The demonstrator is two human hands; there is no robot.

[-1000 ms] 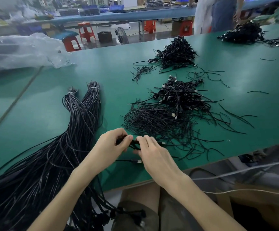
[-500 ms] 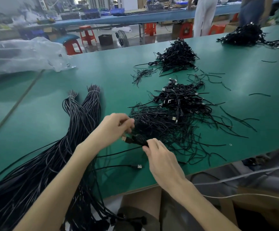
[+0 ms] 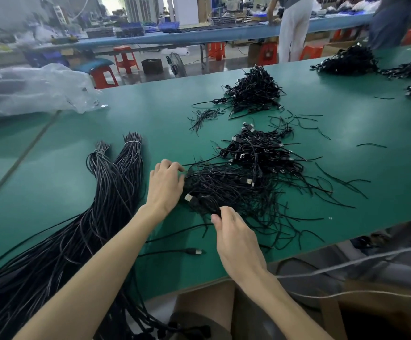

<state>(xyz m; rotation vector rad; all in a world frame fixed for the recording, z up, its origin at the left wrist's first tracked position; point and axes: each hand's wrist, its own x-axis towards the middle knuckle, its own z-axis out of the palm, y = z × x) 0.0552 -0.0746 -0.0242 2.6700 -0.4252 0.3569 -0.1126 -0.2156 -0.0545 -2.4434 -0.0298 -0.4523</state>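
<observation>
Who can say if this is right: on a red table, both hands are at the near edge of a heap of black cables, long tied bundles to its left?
Wrong colour: the head view shows a green table, not red. The left hand and right hand are indeed at the heap of black cables, long tied bundles to its left.

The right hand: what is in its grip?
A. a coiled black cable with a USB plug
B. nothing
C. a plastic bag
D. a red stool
A: the right hand pinches a coiled cable whose USB plug sticks out toward the left hand.
</observation>
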